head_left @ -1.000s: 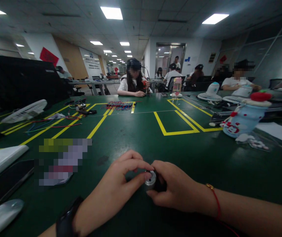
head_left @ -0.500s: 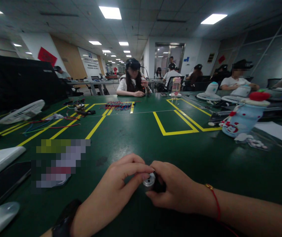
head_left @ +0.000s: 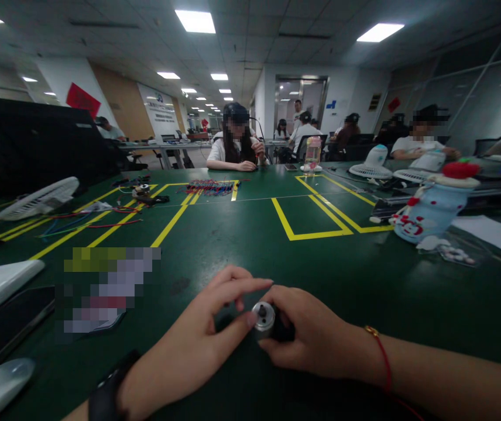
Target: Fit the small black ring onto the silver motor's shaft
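Observation:
Low in the middle of the view, my right hand [head_left: 307,330] is wrapped round a silver metal cylinder [head_left: 263,318] that looks like a small motor. Its round end faces up toward me, with a dark hole or stub and small holes in it. Something black beside it shows under my palm. My left hand [head_left: 209,321] is on the other side, fingers apart and index finger stretched out above the cylinder. Its thumb tip is at the cylinder's near-left edge; whether it presses there I cannot tell.
Red and blue wires [head_left: 215,187] lie on the green table [head_left: 215,245], with a white fan [head_left: 40,199] at left. A blue bottle [head_left: 435,207] and a small plastic bag [head_left: 448,252] are at right. A person [head_left: 237,143] sits across the table.
My left index finger and thumb have come apart; the finger has lifted off the cylinder's end, uncovering it. My right hand has kept its hold in the same place.

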Tool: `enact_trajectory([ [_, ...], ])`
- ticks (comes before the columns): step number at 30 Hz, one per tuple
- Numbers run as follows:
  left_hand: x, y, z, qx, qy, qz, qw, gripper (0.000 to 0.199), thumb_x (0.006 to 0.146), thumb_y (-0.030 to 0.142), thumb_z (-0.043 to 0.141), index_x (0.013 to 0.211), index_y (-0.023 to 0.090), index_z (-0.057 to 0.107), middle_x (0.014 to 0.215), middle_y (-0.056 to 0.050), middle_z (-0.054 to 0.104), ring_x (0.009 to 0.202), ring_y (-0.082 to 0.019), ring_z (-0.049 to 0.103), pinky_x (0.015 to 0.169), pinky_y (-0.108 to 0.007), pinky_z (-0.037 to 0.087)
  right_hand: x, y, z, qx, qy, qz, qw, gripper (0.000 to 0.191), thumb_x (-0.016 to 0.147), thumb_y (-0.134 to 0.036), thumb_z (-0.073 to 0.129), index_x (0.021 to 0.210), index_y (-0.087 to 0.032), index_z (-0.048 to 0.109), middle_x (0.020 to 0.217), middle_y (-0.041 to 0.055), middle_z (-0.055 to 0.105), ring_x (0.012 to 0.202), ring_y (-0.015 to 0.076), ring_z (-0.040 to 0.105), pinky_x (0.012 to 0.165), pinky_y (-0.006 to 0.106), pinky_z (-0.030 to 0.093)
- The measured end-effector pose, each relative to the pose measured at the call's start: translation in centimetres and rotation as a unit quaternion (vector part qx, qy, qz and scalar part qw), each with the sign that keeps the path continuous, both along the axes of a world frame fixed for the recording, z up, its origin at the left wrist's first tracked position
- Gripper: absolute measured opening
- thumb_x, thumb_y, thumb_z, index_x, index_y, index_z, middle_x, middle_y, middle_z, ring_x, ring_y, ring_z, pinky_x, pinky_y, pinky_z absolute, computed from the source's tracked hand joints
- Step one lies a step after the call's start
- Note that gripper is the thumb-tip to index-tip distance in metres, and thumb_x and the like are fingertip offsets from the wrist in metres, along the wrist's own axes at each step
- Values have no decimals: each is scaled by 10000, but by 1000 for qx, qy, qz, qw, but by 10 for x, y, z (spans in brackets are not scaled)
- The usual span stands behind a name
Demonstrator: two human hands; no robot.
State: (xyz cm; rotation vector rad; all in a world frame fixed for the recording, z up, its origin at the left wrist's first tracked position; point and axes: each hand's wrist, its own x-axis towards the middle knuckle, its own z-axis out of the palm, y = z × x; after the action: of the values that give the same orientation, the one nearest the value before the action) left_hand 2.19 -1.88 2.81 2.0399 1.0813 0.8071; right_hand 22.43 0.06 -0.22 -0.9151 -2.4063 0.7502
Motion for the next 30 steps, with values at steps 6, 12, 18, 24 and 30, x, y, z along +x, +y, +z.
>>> enact_trajectory([
  [6, -31, 23, -21, -97, 11, 101, 990, 211, 906, 309, 498, 1026, 233, 655, 840, -6, 631, 780, -188, 581, 708, -298, 449, 2, -1, 4, -18, 3, 2, 1000, 278, 711, -209, 672, 969, -182, 574, 866, 18, 601, 681, 142, 500, 594, 252, 373],
  [12, -47, 36, -32, -136, -56, 125, 981, 234, 904, 335, 510, 1035, 200, 649, 835, -12, 629, 712, -157, 550, 649, -262, 431, 3, -1, 4, -34, 10, 1, 999, 279, 712, -197, 668, 974, -182, 574, 891, 21, 600, 717, 148, 510, 617, 260, 386],
  [18, -43, 32, -28, -127, -16, 117, 985, 231, 915, 323, 483, 1043, 216, 643, 843, -6, 638, 741, -170, 578, 669, -278, 445, 3, -2, 6, -45, 7, -9, 999, 259, 705, -198, 662, 948, -186, 575, 864, 8, 590, 694, 139, 507, 595, 251, 382],
  [24, -38, 26, -27, 20, 142, 111, 983, 211, 895, 280, 513, 1071, 235, 622, 1029, -39, 616, 915, -223, 585, 827, -357, 441, 3, -1, 5, -44, 5, -10, 999, 272, 702, -201, 658, 960, -185, 572, 856, 4, 589, 684, 135, 505, 584, 246, 375],
  [30, -20, 7, -17, -13, 126, 0, 992, 249, 857, 287, 605, 1105, 294, 589, 1052, -1, 617, 921, -203, 577, 800, -319, 466, 1, 0, 2, -23, 4, -9, 1000, 262, 710, -217, 652, 952, -185, 557, 823, -7, 580, 655, 129, 488, 565, 244, 355],
])
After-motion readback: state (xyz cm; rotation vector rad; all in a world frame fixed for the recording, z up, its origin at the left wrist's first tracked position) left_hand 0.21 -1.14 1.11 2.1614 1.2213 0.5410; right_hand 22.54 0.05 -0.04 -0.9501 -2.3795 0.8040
